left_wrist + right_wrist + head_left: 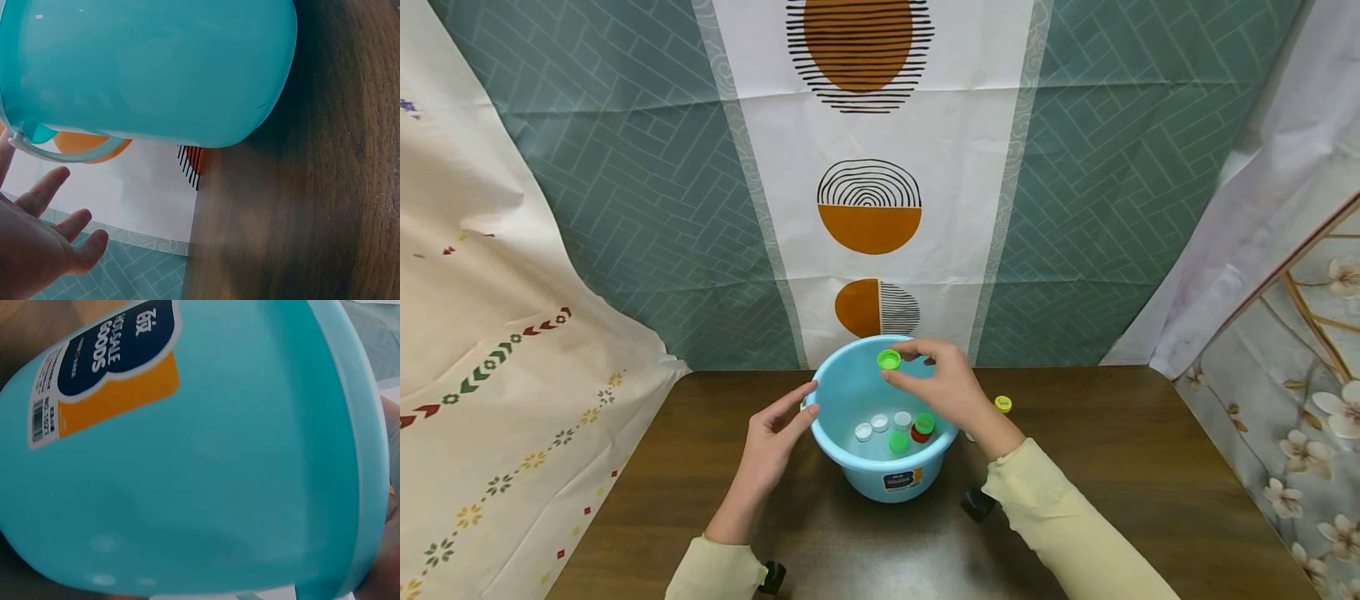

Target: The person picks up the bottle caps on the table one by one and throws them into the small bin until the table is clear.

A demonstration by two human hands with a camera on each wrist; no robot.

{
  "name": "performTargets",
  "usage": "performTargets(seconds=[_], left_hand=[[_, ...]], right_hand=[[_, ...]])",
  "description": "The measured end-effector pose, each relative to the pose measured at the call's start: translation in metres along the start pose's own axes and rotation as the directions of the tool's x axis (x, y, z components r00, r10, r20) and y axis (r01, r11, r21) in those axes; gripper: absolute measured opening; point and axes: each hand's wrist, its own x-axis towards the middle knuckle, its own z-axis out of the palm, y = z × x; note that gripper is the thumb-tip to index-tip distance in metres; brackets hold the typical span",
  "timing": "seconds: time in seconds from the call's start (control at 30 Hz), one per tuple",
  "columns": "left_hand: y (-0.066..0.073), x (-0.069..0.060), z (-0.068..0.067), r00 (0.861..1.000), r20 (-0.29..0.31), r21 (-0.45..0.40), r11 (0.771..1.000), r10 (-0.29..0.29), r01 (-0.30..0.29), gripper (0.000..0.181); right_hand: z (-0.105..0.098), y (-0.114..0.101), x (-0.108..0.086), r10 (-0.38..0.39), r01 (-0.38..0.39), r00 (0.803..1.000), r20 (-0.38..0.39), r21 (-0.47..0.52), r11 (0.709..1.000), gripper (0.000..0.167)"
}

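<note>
A light blue bucket stands upright on the table, its outer wall filling much of both wrist views. My right hand pinches a green cap between thumb and fingers above the bucket's opening. My left hand touches the bucket's left rim with its fingertips, the fingers spread. In the left wrist view that hand is beside the pale handle. Inside lie several caps: white ones, green ones and a red one.
A yellow cap lies on the brown table right of the bucket, with a pale piece partly hidden near the right wrist. A patterned cloth hangs behind the table; other cloths hang at both sides.
</note>
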Motion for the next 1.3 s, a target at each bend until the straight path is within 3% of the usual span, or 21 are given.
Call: performTargets(seconds=[0.47,0.73,1.3], left_hand=[[0.0,-0.001,0.0,1.0,0.008,0.012,1.0,-0.011,0.011,0.038],[-0.001,0.0,0.0,1.0,0.004,0.005,1.0,0.004,-0.004,0.037],[-0.003,-0.001,-0.001,1.0,0.009,-0.01,1.0,0.022,-0.022,0.037]], right_hand=[[0.016,-0.011,0.004,-0.009,0.011,1.0,0.029,-0.047,0.999,0.031],[0.018,-0.01,0.003,0.01,-0.006,0.999,0.05,-0.066,0.998,0.032],[0.021,-0.012,0.004,-0.029,0.038,0.996,0.082,-0.108,0.993,0.037]])
